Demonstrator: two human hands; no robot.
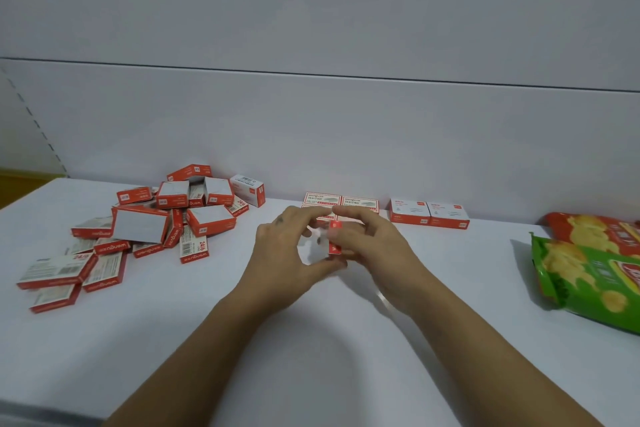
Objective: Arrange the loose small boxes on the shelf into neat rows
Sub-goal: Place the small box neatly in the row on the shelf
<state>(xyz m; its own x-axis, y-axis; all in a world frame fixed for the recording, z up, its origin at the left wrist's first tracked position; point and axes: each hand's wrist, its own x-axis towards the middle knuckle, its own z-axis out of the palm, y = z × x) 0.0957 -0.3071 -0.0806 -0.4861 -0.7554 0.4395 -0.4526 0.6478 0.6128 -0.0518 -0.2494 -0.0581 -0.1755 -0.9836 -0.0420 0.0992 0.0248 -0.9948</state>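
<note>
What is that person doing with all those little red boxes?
A person is tidying them. The left hand and the right hand together hold one small box at the middle of the white shelf, just in front of a neat row of boxes set against the back wall. A messy pile of boxes lies on the left. Two more boxes stand side by side to the right, and snack bags lie at the far right.

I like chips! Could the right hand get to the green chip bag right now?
Probably yes: only bare shelf lies between the right hand and the green chip bag. But that hand and the left hand hold a small box, so it must let go first.
</note>
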